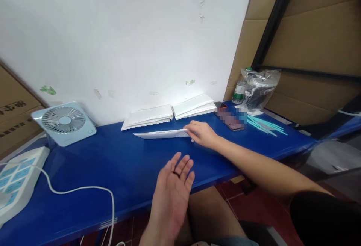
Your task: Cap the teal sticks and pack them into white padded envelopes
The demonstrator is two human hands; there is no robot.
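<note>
Right hand [200, 133] is pinching this probably light, bendy packet [160, 135] by its end, left hand [172, 191] hanging open, empty, over the desk's [113, 159] front edge.

The right hand [201, 134] pinches the right end of a thin, flat white packet [160, 134] over a glossy blue tabletop [118, 163]. Nearer the wearer than this packet, the left hand [172, 193] turns its palm upward, fingers loosely curled. Behind the packet lie two low stacks of flat white packets [148, 116]; to its left, a square light-blue plastic fan [65, 121]; well to its right, slim turquoise sticks [266, 124] and a clear plastic bottle with a green label [239, 91].
</note>
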